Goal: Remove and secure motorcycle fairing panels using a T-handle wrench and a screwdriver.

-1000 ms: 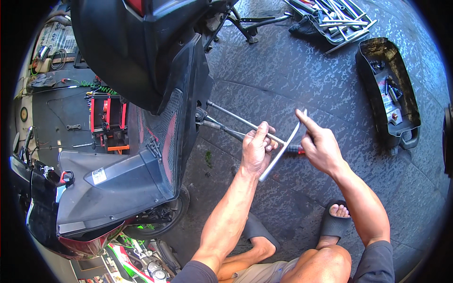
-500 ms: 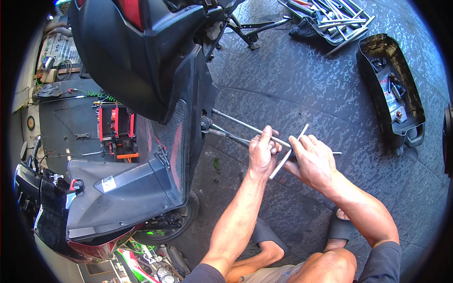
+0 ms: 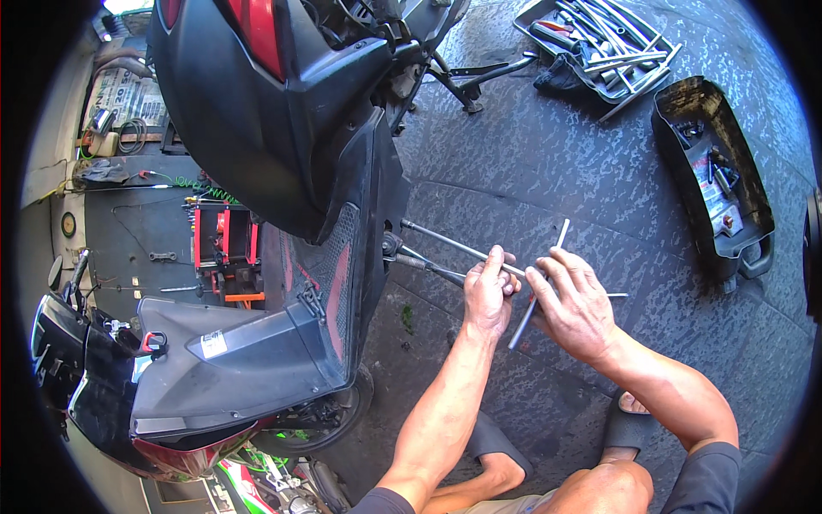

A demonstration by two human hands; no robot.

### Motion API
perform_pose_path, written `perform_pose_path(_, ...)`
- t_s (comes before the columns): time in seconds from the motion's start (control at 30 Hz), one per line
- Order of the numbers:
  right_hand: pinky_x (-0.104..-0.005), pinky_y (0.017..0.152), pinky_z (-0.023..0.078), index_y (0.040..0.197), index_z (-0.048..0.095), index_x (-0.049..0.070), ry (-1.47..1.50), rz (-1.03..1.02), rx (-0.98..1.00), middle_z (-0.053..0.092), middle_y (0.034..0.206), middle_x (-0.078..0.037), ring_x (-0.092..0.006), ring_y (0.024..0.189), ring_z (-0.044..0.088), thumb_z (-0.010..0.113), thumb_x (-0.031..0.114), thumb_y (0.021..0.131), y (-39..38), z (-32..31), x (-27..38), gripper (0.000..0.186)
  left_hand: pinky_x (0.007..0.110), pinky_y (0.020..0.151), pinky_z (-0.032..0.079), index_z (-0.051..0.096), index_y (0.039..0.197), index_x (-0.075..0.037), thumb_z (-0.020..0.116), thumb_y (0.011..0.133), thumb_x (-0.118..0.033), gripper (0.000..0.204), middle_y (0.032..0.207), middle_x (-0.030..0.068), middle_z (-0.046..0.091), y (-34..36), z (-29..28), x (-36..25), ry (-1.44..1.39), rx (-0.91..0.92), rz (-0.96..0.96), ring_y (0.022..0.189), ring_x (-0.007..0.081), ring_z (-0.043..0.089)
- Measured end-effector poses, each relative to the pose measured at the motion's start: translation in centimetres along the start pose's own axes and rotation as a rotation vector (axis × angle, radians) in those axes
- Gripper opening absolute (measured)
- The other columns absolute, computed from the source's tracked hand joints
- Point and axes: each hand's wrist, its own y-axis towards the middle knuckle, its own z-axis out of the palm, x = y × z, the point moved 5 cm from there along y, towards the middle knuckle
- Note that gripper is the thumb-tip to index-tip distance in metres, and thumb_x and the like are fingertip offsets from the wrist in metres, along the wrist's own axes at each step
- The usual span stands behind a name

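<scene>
A long metal T-handle wrench [image 3: 445, 240] reaches from the side of a dark scooter [image 3: 257, 128] toward me. Around its shaft, near the handle end, my left hand [image 3: 488, 295] is closed with the thumb up. My right hand [image 3: 575, 307] lies over the crossbar, its fingers bent loosely about the middle; the bar's two ends stick out above and below. Just below the wrench, a second metal rod [image 3: 438, 271] runs from the scooter's side to behind my left hand. A thin rod end shows right of my right hand; what it belongs to is hidden.
A tray of wrenches and rods [image 3: 612, 56] lies on the dark floor at the far right. Nearer stands a long black bin [image 3: 758, 184] holding small parts. A red tool rack [image 3: 224, 236] is left of the scooter, and the scooter's stand [image 3: 479, 81] juts out behind.
The whole view has shifted, so the scene sits a little lower and farther right. My right hand's fingers have loosened and straightened somewhat on the crossbar. My left hand keeps its hold.
</scene>
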Motion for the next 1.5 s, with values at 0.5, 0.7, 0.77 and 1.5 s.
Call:
perform_pose_path(0.5,-0.0377,0.053,0.046,0.068,0.065,0.0,1.2,1.336,0.346,0.059,0.056,-0.008,-0.0201,0.051,0.057,0.039,0.046,0.107,-2.0,7.0,-3.9,0.065,0.03,0.058,0.044,0.061,0.091,-0.002,0.056,0.105,-0.027,0.029,0.06,-0.0015,0.045,0.1,-0.4,-0.9,0.09,-0.021,0.004,0.056,0.012,0.046)
perform_pose_path(0.7,-0.0389,0.072,0.055,0.091,0.07,-0.002,0.528,0.908,0.236,0.065,0.07,-0.012,-0.0299,0.072,0.068,0.057,0.036,0.099,-2.7,4.9,-5.3,0.041,0.032,0.058,0.045,0.061,0.089,-0.002,0.059,0.103,-0.026,0.028,0.06,-0.0009,0.046,0.4,-0.4,-1.2,0.103,-0.056,-0.021,0.055,0.013,0.046)
perform_pose_path(0.77,-0.0407,0.078,0.056,0.106,0.066,-0.002,0.232,0.455,-0.02,0.068,0.089,-0.015,-0.0333,0.091,0.069,0.073,0.026,0.087,-1.4,1.1,-2.7,0.034,0.032,0.058,0.045,0.061,0.089,-0.001,0.059,0.103,-0.025,0.028,0.06,-0.0007,0.046,0.5,-0.6,-1.5,0.115,-0.073,-0.016,0.055,0.0136,0.046)
perform_pose_path(1.5,-0.0443,0.064,0.049,0.078,0.067,-0.004,1.392,1.338,0.379,0.055,0.058,-0.009,-0.0242,0.058,0.059,0.052,0.04,0.1,-2.8,6.0,-4.5,0.052,0.031,0.059,0.045,0.06,0.09,-0.003,0.062,0.102,-0.025,0.025,0.058,-0.0024,0.045,0.5,-0.6,-1.4,0.182,-0.156,-0.015,0.055,0.0115,0.047)
